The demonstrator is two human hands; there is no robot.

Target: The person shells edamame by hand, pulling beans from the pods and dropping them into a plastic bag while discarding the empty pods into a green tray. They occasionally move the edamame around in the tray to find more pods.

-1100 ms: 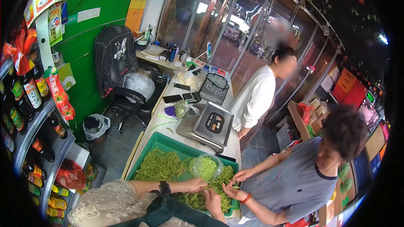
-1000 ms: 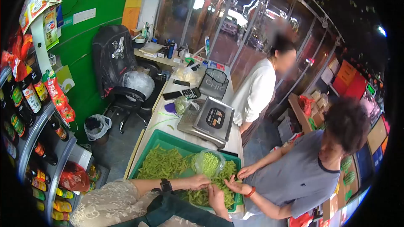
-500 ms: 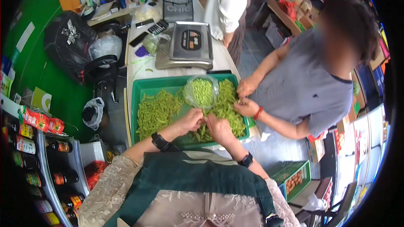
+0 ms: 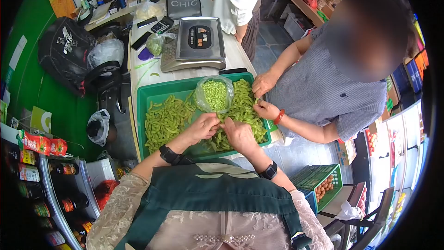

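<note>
A green tray [image 4: 144, 93] holds two heaps of green edamame pods [image 4: 167, 122], one on each side. Between them, near the tray's far side, a clear plastic-lined bowl or bag holds shelled green beans [image 4: 214, 94]. My left hand [image 4: 204, 126] is closed in a pinch over the middle of the tray. Close against it, my right hand [image 4: 238, 134] is pinched too, above the right-hand heap. A small green pod seems to be caught between my fingertips, mostly hidden by them. Both hands are just on the near side of the beans.
Across the tray's right side, a co-worker's hands [image 4: 264, 97] pinch at a pod. A weighing scale [image 4: 200, 41] stands behind the tray, with phones and a calculator [image 4: 162, 25] beside it. Another person in white [image 4: 238, 0] stands beyond. Jars line a shelf [image 4: 46, 180] at left.
The view has shifted slightly, so the tray and scale appear a little further left and higher. My hands stay together over the tray, still pinched. The co-worker's hands remain at the right edge.
</note>
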